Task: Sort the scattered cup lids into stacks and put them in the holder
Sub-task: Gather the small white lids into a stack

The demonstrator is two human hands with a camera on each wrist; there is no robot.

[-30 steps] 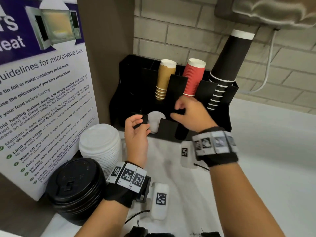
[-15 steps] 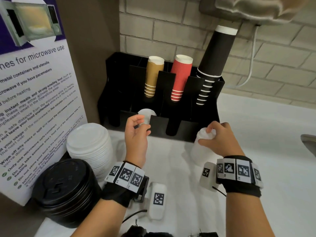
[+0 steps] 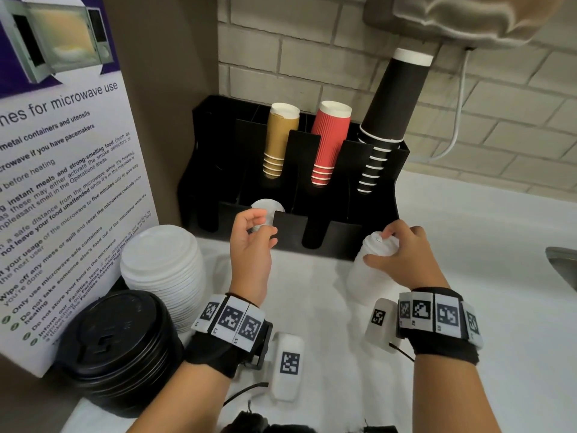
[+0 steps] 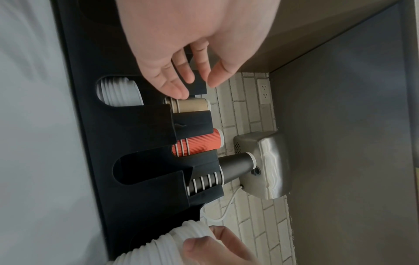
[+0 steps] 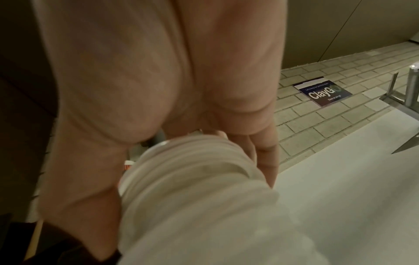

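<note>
Judging progress at about a third: one stack of small white lids (image 3: 268, 208) already sits in a near slot of the black holder (image 3: 324, 239). Left to place: tall white lid stack (image 3: 373, 267) near right, wide white lids (image 3: 162, 260) and black lids (image 3: 118, 342) near left. Right hand (image 3: 406, 260) curled round tall stack's top. Left hand (image 3: 253, 245) loosely curled, holding nothing, just before the filled slot.

The head view is bright and even, with lines bent at the edges. The right wrist view is dim, and the near white lid stack (image 5: 192, 206) is blurred.
</note>
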